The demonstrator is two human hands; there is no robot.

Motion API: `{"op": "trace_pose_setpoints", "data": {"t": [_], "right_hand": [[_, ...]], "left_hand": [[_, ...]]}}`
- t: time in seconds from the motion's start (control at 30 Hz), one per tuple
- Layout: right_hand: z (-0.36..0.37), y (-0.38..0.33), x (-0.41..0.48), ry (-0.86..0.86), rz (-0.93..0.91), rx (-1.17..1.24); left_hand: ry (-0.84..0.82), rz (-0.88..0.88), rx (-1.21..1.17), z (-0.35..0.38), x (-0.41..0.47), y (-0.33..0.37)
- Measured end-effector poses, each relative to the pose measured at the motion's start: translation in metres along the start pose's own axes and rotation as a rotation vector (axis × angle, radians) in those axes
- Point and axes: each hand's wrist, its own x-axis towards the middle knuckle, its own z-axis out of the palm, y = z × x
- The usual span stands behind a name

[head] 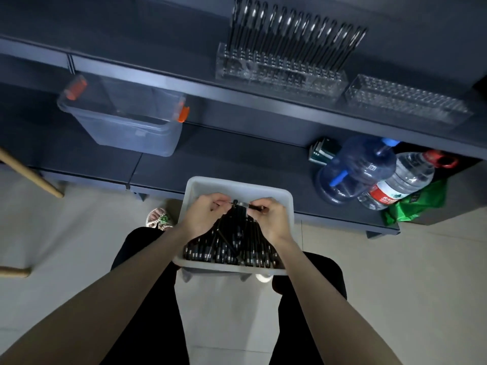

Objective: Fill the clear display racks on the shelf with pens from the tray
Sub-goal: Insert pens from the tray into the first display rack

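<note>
A white tray rests on my lap, holding several black pens piled at its near end. Above the tray, my left hand and my right hand both pinch one pen held crosswise between them. More pens seem bunched under my left hand, though the fingers hide them. On the dark shelf above, a clear display rack carries a row of several upright pens. A second clear rack to its right has no pens in it.
A clear storage bin with orange latches sits on the lower shelf at left. Two large water bottles, a green bag and small boxes stand at right. A wooden stick leans at the far left.
</note>
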Motion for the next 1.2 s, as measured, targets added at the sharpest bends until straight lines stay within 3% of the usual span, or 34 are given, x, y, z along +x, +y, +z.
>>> {"op": "trace_pose_setpoints", "data": {"t": [0.07, 0.27, 0.43, 0.63, 0.9, 1.2], "right_hand": [[-0.011, -0.024, 0.000, 0.007, -0.041, 0.081], [-0.046, -0.100, -0.002, -0.012, -0.154, 0.389], [-0.066, -0.145, -0.002, -0.068, -0.208, 0.567], [-0.083, -0.184, 0.013, 0.070, -0.282, 0.674], [-0.086, -0.227, 0.055, 0.170, -0.439, 0.571], [-0.084, -0.265, 0.141, 0.434, -0.638, 0.194]], "left_hand": [[0.046, 0.058, -0.096, -0.009, -0.001, 0.021], [-0.003, 0.195, 0.040, -0.037, -0.003, 0.067], [0.003, 0.256, -0.081, -0.048, -0.005, 0.102], [0.061, 0.313, -0.049, -0.069, 0.012, 0.126], [0.135, 0.333, -0.033, -0.095, 0.062, 0.151], [0.436, 0.356, 0.297, -0.130, 0.144, 0.158]]}}
